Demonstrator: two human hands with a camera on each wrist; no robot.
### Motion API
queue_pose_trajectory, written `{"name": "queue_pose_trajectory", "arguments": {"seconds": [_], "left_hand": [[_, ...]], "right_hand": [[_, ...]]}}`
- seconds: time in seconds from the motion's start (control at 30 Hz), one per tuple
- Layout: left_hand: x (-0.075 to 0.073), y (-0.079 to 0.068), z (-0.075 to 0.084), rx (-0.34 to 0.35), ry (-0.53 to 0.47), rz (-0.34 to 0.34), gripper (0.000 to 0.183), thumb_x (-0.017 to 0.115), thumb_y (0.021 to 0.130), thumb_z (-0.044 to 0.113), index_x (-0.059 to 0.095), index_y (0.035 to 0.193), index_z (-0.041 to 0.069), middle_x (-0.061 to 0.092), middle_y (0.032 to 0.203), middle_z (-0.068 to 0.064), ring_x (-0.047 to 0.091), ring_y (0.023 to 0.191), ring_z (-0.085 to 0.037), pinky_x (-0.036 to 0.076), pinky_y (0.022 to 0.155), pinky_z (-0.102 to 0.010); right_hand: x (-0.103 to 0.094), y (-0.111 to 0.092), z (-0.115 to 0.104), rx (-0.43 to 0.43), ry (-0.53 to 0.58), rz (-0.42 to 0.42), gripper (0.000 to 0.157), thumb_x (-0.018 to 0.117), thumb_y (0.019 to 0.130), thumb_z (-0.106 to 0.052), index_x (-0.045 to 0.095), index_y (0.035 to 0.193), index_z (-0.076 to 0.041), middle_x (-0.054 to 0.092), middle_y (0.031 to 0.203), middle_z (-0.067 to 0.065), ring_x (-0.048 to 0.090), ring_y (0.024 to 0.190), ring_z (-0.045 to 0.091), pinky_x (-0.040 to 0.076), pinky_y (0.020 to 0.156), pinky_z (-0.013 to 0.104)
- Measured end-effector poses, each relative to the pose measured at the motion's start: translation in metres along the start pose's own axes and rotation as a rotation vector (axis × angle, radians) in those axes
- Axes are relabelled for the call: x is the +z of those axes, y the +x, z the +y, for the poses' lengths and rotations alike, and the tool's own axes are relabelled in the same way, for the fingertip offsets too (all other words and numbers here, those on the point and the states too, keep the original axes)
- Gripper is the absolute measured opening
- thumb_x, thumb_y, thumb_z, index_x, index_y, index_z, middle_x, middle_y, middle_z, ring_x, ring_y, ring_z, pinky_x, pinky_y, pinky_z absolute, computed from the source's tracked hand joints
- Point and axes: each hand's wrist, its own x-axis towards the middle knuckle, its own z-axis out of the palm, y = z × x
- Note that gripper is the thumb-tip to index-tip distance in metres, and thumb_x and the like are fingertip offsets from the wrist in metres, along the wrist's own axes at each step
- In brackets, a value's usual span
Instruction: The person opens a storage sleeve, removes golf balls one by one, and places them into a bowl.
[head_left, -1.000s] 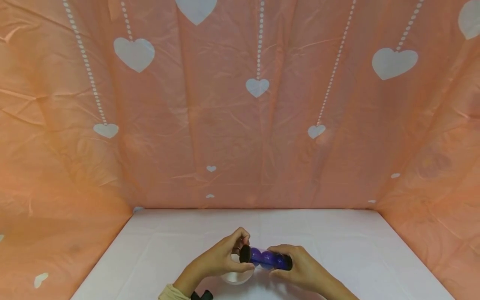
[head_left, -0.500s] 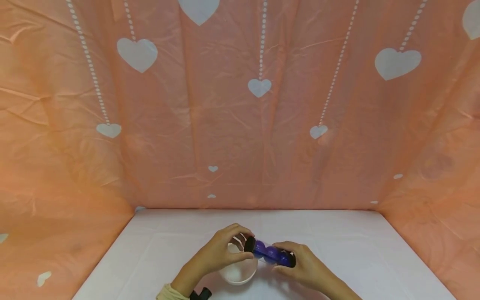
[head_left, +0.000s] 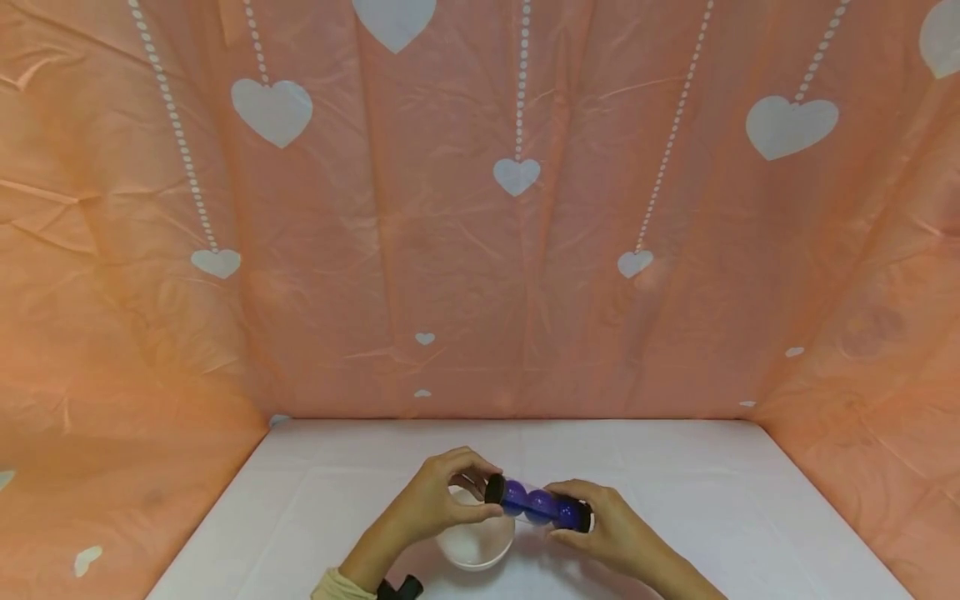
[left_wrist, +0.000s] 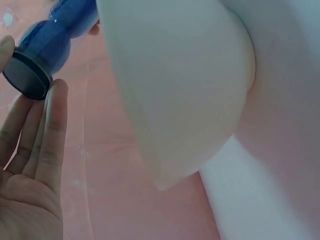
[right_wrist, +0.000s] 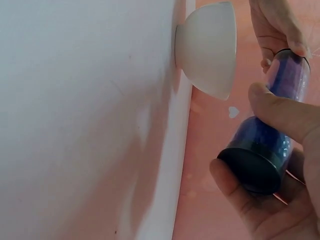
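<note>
A clear tube of purple-blue balls (head_left: 540,506) with a black cap at each end is held up between both hands, tilted slightly down to the right. My left hand (head_left: 431,500) pinches the cap (left_wrist: 26,76) at its left end between thumb and fingertips. At the other end my right hand (head_left: 607,529) grips the tube, its thumb (right_wrist: 280,110) along the clear side and its fingers around the dark cap (right_wrist: 250,170). Just below the left hand stands a white bowl (head_left: 476,546), partly covered by that hand in the head view.
White cloth covers the table (head_left: 675,467). An orange sheet (head_left: 450,250) with white hearts hangs behind and at both sides. A small black object (head_left: 408,588) shows near the left wrist at the lower edge.
The tube has shifted slightly to the right with both hands. My left fingers have straightened somewhat over its cap, and more of the bowl shows now.
</note>
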Motion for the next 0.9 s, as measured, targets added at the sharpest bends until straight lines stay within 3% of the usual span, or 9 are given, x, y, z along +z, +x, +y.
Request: {"name": "queue_pose_trajectory", "arguments": {"seconds": [0.23, 0.57, 0.9], "left_hand": [[-0.0029, -0.0005, 0.0019, -0.033, -0.033, -0.018, 0.037, 0.094, 0.086, 0.019, 0.076, 0.116, 0.01, 0.073, 0.108, -0.003, 0.071, 0.093, -0.01, 0.064, 0.084, -0.03], [-0.0059, -0.0013, -0.0005, -0.067, -0.07, -0.046, 0.038, 0.093, 0.086, 0.018, 0.076, 0.119, 0.01, 0.074, 0.109, -0.004, 0.072, 0.095, -0.011, 0.064, 0.088, -0.031], [0.0011, 0.0009, -0.0001, -0.079, -0.039, 0.027, 0.04, 0.096, 0.083, 0.02, 0.077, 0.118, 0.012, 0.074, 0.11, -0.001, 0.072, 0.101, -0.011, 0.064, 0.089, -0.031]], "right_hand": [[-0.0011, -0.0001, 0.0017, -0.078, 0.012, -0.014, 0.044, 0.088, 0.091, -0.024, 0.074, 0.129, -0.007, 0.079, 0.116, 0.006, 0.072, 0.103, 0.008, 0.064, 0.087, 0.032], [-0.0004, -0.0018, 0.0024, -0.04, 0.029, -0.041, 0.046, 0.088, 0.091, -0.025, 0.075, 0.13, -0.005, 0.079, 0.119, 0.009, 0.071, 0.105, 0.009, 0.063, 0.088, 0.032], [-0.0012, -0.0005, 0.0007, 0.03, -0.021, -0.016, 0.046, 0.09, 0.089, -0.026, 0.076, 0.128, -0.005, 0.079, 0.12, 0.008, 0.073, 0.109, 0.015, 0.063, 0.093, 0.037]]}}
